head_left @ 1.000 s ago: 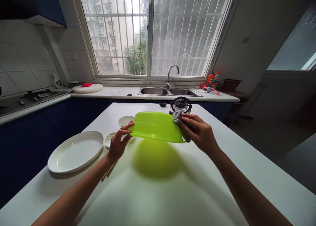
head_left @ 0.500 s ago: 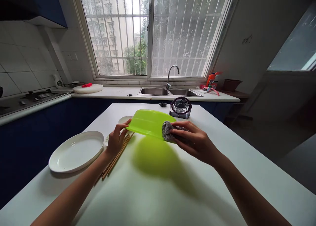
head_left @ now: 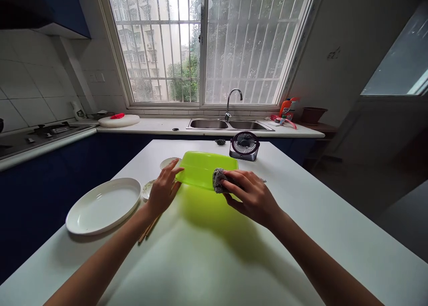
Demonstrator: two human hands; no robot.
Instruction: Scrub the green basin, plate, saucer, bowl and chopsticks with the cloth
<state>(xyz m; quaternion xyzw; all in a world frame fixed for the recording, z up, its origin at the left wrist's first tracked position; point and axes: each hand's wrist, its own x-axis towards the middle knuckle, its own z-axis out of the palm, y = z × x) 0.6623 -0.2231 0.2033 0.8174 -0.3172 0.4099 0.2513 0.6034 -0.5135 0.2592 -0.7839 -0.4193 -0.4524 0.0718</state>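
Green basin (head_left: 197, 169) was held above the white counter (head_left: 321, 217), apparently being wiped.
The left hand (head_left: 163, 188) gripped its left end while the right hand (head_left: 254, 194), clamped on a bunched grey cloth (head_left: 218, 180), pressed against its near side; the next stroke likely called for a steady left grip and light pressure.

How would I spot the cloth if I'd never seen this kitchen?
Find the white table in front of the barred window. Above it is a bright green basin, with the cloth bunched in the right hand against its side. Its grey, rough-looking texture sets it apart from the smooth basin.
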